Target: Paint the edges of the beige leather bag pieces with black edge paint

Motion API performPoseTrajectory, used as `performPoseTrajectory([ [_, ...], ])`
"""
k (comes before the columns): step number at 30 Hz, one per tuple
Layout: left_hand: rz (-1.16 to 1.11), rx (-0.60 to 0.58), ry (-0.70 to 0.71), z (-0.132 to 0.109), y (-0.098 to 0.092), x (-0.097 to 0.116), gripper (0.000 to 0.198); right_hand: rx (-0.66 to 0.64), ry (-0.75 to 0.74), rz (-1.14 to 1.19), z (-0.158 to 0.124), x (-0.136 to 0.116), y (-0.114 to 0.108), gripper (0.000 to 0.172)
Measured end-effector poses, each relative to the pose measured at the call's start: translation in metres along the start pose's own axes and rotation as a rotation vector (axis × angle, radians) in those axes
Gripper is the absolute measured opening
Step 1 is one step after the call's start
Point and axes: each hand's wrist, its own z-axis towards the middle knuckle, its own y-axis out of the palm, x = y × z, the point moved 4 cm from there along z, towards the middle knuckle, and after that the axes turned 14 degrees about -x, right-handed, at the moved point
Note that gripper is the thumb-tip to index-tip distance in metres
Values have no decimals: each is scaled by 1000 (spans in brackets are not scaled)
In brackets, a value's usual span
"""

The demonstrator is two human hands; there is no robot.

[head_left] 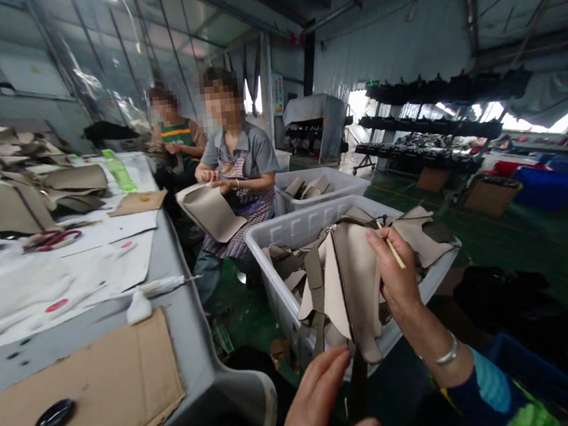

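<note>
"Two hands are showing; what are they gripping?"

"The right hand [400, 275] is pinching a thin stick [393, 251] and apparently a beige piece [361, 279], which is hanging over the white bin [268, 275]. The left hand [315, 404] is lying open near its lower end, gripping nothing; whether it is touching, I cannot tell."

"Progress?"

"One piece is being handled, so I am judging it unfinished. More pieces [419, 235] are lying heaped in the bin; whether they are awaiting work or done is not showing."

"Obstructions?"

"The heap is covering its lower pieces, and the frame is cutting off the left wrist."
</note>
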Motion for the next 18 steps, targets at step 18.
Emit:
performPoseTrajectory([
  [18, -990, 350, -289, -31, -17, 2, 31, 37, 68, -128, -117, -22, -21, 35],
])
